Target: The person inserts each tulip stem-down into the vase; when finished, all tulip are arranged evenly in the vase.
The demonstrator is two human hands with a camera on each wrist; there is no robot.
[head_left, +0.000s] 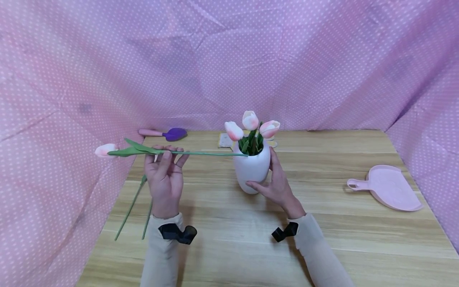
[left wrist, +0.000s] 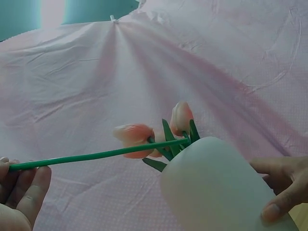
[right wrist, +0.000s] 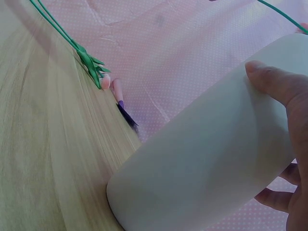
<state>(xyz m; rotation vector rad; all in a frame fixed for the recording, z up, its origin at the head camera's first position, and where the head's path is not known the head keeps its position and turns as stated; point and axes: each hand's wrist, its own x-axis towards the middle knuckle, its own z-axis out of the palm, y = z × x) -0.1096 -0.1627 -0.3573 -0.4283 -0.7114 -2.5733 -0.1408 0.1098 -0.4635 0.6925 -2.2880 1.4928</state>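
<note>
My left hand [head_left: 166, 181] pinches the green stem of a pink-and-white artificial tulip [head_left: 132, 150] between thumb and fingers. The flower lies level, its bloom out to the left and its stem end at the rim of a white vase [head_left: 252, 171]. Several pink tulips [head_left: 250, 120] stand upright in that vase, leaves crowding its mouth. Around the vase's right side curls my right hand [head_left: 277, 185], thumb at the front, fingers behind. In the left wrist view the stem [left wrist: 96, 156] runs across to the blooms; whether its tip is inside the rim, I cannot tell.
Two more tulip stems [head_left: 130, 211] lie on the wooden table at left, partly behind the left hand. A purple trowel [head_left: 175, 134] with a pink handle is at the back left. Behind the vase sits a small card-like item [head_left: 225, 140]. At right lies a pink dustpan [head_left: 392, 187].
</note>
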